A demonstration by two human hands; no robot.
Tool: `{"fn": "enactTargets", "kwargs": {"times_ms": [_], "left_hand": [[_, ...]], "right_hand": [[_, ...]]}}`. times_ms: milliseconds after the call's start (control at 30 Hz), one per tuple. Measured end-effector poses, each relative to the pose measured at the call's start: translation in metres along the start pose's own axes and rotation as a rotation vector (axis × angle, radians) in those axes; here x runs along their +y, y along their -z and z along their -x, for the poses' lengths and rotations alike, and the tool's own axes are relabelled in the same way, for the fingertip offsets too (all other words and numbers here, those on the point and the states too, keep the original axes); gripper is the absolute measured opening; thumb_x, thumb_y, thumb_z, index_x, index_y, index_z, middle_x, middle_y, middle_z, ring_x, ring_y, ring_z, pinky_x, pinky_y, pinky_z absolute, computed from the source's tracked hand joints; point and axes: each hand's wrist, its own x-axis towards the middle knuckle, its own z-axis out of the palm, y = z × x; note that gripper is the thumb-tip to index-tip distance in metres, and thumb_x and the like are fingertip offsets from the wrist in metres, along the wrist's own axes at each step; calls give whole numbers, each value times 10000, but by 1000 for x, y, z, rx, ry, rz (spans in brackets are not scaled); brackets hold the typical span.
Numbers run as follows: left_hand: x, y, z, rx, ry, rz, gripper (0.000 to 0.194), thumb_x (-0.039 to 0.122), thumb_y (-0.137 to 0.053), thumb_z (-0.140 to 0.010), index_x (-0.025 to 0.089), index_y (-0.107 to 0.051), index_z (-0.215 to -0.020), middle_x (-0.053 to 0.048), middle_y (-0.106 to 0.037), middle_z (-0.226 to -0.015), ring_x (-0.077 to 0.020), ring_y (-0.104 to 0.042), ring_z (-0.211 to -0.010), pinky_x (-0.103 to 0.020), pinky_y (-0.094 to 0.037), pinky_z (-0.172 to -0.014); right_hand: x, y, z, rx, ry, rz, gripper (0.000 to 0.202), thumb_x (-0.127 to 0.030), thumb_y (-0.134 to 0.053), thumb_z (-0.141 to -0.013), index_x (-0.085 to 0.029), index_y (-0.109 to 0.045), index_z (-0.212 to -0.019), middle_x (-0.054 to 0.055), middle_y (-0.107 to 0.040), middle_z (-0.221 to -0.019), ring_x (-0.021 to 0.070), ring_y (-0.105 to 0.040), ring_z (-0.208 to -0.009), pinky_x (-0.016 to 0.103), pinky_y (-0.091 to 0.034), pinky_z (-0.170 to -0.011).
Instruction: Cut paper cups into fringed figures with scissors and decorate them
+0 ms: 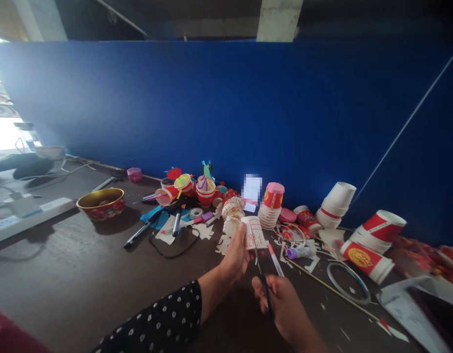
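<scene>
My left hand (pixel 234 255) is closed round a white paper cup (pixel 254 231) with red drawn lines and a cut, fringed lower edge. In my right hand (pixel 281 301) is a pair of dark scissors (pixel 262 279), blades pointing up at that edge of the cup. Whether the blades touch the paper I cannot tell. Just right of the cup lies a red-tipped marker (pixel 275 260). Behind it stands a stack of paper cups (pixel 269 215), topped by an upside-down red cup (pixel 273 195).
Stacked cups (pixel 337 206) and red-and-white cups (pixel 366 257) stand at the right, near a ring of tape (pixel 347 283) and a thin stick (pixel 333 289). Decorated cups (pixel 205 190), markers (pixel 143 230) and paper scraps lie left. Farther left are a gold-rimmed bowl (pixel 101 206) and a power strip (pixel 38 218).
</scene>
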Motion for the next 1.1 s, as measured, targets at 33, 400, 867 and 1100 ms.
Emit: {"fn": "enactTargets", "kwargs": {"times_ms": [33, 400, 867, 1100], "left_hand": [[0, 0, 0, 3, -1, -2, 458, 497, -430, -792, 105, -535, -1007, -85, -626, -736, -170, -588, -566, -264, -436, -507], [1, 0, 1, -6, -23, -8, 449, 486, -411, -808, 114, -528, -1030, -62, -623, -707, -155, -581, -554, -258, -436, -517], [3, -3, 2, -1, -69, -37, 445, 488, -441, -791, 125, -521, -1034, -61, -618, -713, -155, -583, -559, -244, -426, -486], [-1, -6, 7, -66, -37, -7, 446, 502, -463, -774, 126, -535, -1004, -53, -620, -690, -153, -589, -596, -243, -434, -537]], "right_hand": [[2, -1, 0, 10, -1, -9, 411, -525, -512, -727, -177, -401, -539, -69, -285, -469, 66, -253, -436, 210, -196, -407], [11, -2, -2, 36, -1, -72, 423, -541, -514, -720, -176, -422, -528, -66, -297, -471, 70, -273, -430, 210, -220, -403], [-1, -8, 2, 80, -67, -35, 474, -600, -486, -704, -166, -463, -516, -47, -408, -400, 81, -371, -393, 214, -264, -420], [-13, -7, 1, 76, -81, -34, 430, -545, -510, -705, -173, -447, -498, -54, -406, -411, 79, -358, -402, 211, -265, -432]]}}
